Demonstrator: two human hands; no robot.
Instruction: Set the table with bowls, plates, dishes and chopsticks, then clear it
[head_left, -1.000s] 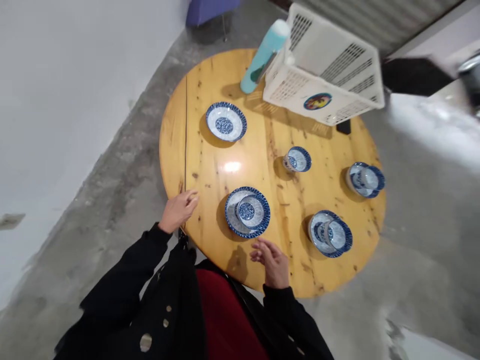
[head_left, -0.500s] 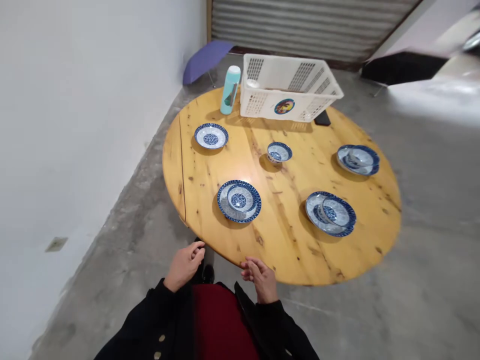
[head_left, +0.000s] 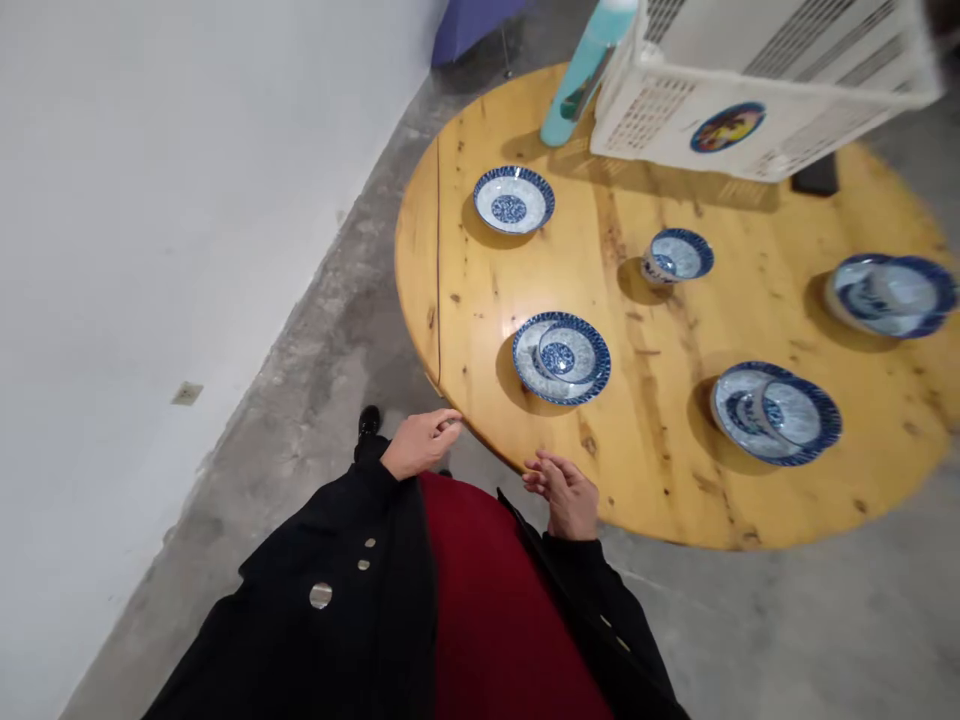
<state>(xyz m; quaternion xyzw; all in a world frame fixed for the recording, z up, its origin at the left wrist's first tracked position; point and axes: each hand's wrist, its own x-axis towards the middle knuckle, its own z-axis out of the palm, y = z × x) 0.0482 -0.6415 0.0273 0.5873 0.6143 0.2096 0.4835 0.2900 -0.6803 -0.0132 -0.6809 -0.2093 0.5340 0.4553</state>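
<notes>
My left hand (head_left: 421, 443) hovers at the near edge of the round wooden table (head_left: 637, 480), its fingers loosely bent with a small gap to the thumb and nothing in them. Just right of it, my right hand (head_left: 566, 497) is at the same edge, fingers loosely curled and empty. Closest to both hands is a blue-and-white plate (head_left: 531, 385) with a small bowl (head_left: 574, 357) in it. Another plate (head_left: 731, 400) at the right carries a tilted bowl (head_left: 795, 410). Beyond them stand a lone small bowl (head_left: 679, 255) and a bare plate (head_left: 513, 200).
At the far right sits one more plate (head_left: 847, 300) with a bowl (head_left: 904, 287) in it. A white plastic basket (head_left: 660, 115), a turquoise bottle (head_left: 581, 85) and a flat black object (head_left: 815, 177) are at the back. The white wall (head_left: 187, 200) runs along the left.
My view has tilted down and shifted left, so the table and dishes appear farther right and higher. Both hands stay by the table edge, and the dishes keep their places.
</notes>
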